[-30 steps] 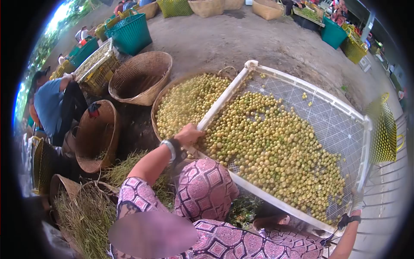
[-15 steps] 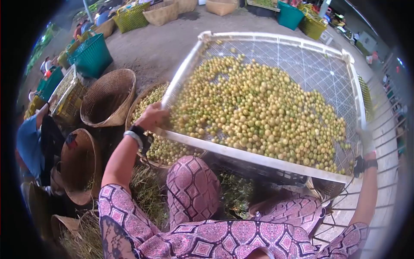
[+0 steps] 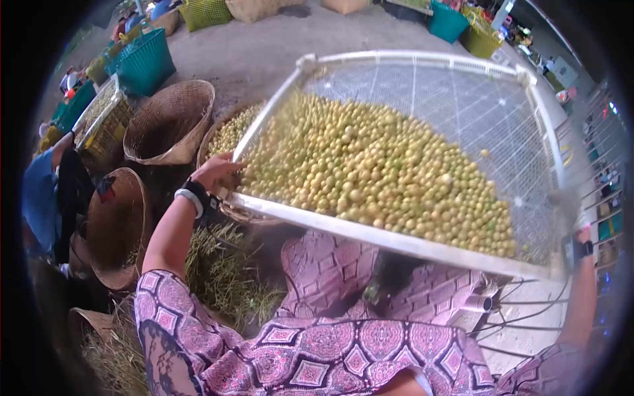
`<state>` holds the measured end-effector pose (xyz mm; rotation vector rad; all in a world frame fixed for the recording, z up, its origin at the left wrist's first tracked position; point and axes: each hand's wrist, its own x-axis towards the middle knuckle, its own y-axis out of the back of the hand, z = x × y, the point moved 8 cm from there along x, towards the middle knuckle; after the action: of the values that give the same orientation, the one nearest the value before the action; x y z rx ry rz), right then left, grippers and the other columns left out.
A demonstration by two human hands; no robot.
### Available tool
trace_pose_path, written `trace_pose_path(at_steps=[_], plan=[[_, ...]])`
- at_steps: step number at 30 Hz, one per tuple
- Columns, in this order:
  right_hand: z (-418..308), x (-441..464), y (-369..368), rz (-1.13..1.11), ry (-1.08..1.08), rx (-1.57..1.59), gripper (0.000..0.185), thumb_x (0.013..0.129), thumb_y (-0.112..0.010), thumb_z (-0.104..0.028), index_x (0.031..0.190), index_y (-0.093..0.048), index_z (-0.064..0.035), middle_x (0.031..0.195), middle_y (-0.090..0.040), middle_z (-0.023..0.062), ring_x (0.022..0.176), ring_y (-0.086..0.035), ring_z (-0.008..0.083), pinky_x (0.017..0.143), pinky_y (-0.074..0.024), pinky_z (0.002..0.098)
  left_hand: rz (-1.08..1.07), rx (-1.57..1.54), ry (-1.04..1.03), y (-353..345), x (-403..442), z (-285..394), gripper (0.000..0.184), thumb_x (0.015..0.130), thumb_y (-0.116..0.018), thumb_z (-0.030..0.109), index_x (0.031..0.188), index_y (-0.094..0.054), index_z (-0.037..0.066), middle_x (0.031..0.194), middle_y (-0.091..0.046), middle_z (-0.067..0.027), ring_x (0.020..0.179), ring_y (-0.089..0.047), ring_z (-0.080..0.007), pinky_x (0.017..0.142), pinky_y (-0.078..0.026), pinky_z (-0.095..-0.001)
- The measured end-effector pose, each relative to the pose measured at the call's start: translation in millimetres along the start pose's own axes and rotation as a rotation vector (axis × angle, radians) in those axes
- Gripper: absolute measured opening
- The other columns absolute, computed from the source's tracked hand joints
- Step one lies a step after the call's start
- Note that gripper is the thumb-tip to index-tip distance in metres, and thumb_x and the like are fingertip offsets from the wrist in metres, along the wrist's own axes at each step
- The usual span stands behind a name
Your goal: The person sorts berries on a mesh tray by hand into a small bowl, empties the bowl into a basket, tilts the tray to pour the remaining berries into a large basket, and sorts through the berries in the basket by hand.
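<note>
A large mesh tray (image 3: 389, 245) with a white frame is held up in front of me, above my lap. Small round yellow-green fruits (image 3: 370, 171) lie heaped across its left and near parts, while bare mesh shows at the far right. My left hand (image 3: 218, 174) is closed around the frame's left side near the front corner. At the opposite side, my right hand (image 3: 576, 221) grips the right edge; motion blurs its fingers. Partly under the tray's left side stands a woven basket (image 3: 231, 132) with more of these fruits.
Left of me are a brown woven basket (image 3: 168, 125), another tilted basket (image 3: 119, 231) and a yellow crate (image 3: 102, 132). Dry stalks (image 3: 228, 270) lie by my legs. A person in a blue garment (image 3: 41, 198) is at far left. Metal bars (image 3: 528, 300) run along the right.
The tray has shifted, its right end moving rightward with my right hand. The fruits have gathered closer together toward the near left, baring more mesh at the far right. My knees have moved.
</note>
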<state>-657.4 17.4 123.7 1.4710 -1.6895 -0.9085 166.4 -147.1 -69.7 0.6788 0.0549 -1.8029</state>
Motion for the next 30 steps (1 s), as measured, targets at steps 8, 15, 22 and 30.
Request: trace_pose_path(at_steps=[8, 15, 22, 30], plan=[[2.8, -0.3, -9.8, 0.05, -0.282, 0.108, 0.033, 0.076, -0.067, -0.024, 0.093, -0.067, 0.0047, 0.086, -0.066, 0.0052, 0.075, -0.061, 0.0169, 0.07, -0.0486, 0.0324, 0.171, 0.171, 0.075, 10.3, 58.6, -61.7, 0.024, 0.08, -0.065, 0.022, 0.097, -0.067, 0.006, 0.083, -0.067, -0.0053, 0.067, -0.064, -0.0172, 0.06, -0.054, -0.0313], [-38.6, -11.9, -40.3, -0.102, -0.572, 0.711, 0.045, 0.077, -0.068, -0.029, 0.112, -0.06, -0.0013, 0.091, -0.066, 0.0054, 0.083, -0.062, 0.0181, 0.077, -0.0508, 0.035, 0.204, 0.098, 0.002, 13.0, 82.3, -84.6, 0.021, 0.084, -0.066, 0.016, 0.101, -0.06, 0.006, 0.077, -0.06, -0.0028, 0.061, -0.06, -0.012, 0.047, -0.053, -0.0295], [-53.9, -60.9, -16.5, -0.102, -0.709, 0.973, 0.039, 0.084, -0.062, -0.03, 0.115, -0.058, -0.0066, 0.1, -0.064, 0.0042, 0.086, -0.061, 0.0212, 0.074, -0.0505, 0.0342, 0.163, 0.112, 0.075, 8.9, 75.1, -71.6, 0.024, 0.082, -0.068, 0.024, 0.097, -0.063, 0.005, 0.081, -0.063, -0.0042, 0.071, -0.06, -0.0143, 0.059, -0.051, -0.032], [14.9, -126.3, -27.6, 0.174, -0.623, 0.707, 0.037, 0.087, -0.059, -0.028, 0.116, -0.058, -0.0055, 0.102, -0.063, 0.0047, 0.089, -0.06, 0.021, 0.077, -0.0489, 0.0331, -0.01, -0.055, 0.163, -6.1, 69.5, -48.6, 0.021, 0.083, -0.063, 0.025, 0.092, -0.066, 0.006, 0.079, -0.065, -0.0067, 0.069, -0.066, -0.0198, 0.056, -0.054, -0.0357]])
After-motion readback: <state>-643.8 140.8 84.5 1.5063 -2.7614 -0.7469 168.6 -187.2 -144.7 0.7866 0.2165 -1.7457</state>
